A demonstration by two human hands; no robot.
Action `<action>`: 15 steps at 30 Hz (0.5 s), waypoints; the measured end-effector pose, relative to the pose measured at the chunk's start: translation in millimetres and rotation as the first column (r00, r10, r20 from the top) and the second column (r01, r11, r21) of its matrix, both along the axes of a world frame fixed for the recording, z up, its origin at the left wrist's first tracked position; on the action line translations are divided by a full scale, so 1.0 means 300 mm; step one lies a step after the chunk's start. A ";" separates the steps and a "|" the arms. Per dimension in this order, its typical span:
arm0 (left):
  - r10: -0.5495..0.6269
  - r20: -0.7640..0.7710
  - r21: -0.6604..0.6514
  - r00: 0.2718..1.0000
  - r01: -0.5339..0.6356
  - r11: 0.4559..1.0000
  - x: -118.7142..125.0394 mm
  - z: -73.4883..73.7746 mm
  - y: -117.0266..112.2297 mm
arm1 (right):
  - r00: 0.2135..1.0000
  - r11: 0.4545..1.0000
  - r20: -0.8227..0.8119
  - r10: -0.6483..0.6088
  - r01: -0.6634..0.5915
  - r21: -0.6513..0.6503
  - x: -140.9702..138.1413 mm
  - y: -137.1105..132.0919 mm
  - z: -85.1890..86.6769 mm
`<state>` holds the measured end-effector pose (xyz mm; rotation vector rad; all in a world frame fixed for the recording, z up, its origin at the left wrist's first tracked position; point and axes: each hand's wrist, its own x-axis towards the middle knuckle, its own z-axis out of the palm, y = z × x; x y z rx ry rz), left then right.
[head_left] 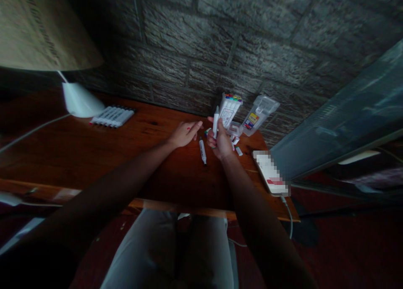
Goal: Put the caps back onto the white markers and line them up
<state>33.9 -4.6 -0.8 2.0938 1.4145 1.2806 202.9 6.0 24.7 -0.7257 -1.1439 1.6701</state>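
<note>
My right hand (222, 143) is closed around a white marker (215, 123), which it holds nearly upright above the table. My left hand (185, 134) is low over the tabletop, fingers loosely apart and nothing visible in them; red marks show on its back. Between and just below the hands lies another white marker (202, 150). Behind my right hand stands a clear case of markers (231, 109) with coloured ends. Small marker caps (239, 151) lie scattered beside that hand, some partly hidden by it.
A clear plastic cover (258, 115) with a yellow label stands at the right by the stone wall (208, 41). A row of markers (113, 115) lies at left near the white lamp base (81, 99). A phone (271, 173) with a cable rests near the table's right edge.
</note>
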 end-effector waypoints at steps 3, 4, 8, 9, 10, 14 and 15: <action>0.001 -0.013 0.001 1.000 -0.001 1.000 -0.001 0.001 -0.002 | 0.999 0.999 0.030 -0.038 0.037 0.038 0.002 0.008 -0.004; 0.004 -0.020 0.006 1.000 -0.004 1.000 -0.001 0.001 -0.003 | 0.998 0.998 0.041 -0.047 0.046 0.044 0.002 0.008 -0.003; 0.006 -0.045 0.024 0.999 -0.004 1.000 -0.002 0.003 -0.004 | 0.998 0.998 0.044 -0.039 0.037 0.044 -0.001 -0.010 0.009; 0.006 -0.050 0.027 0.999 -0.004 1.000 -0.002 0.003 -0.003 | 0.999 0.999 0.040 -0.022 0.020 0.046 -0.001 -0.015 0.012; 0.007 -0.052 0.026 0.999 -0.005 1.000 -0.002 0.002 -0.002 | 0.999 0.999 0.036 0.002 -0.004 0.049 -0.001 -0.021 0.016; 0.016 -0.040 -0.001 0.999 -0.016 1.000 -0.003 -0.005 0.005 | 0.998 0.998 0.052 0.031 -0.033 0.045 -0.001 -0.029 0.017; 0.018 -0.038 -0.008 0.999 -0.018 1.000 -0.003 -0.006 0.006 | 0.998 0.999 0.068 0.008 -0.011 0.041 -0.001 -0.029 0.015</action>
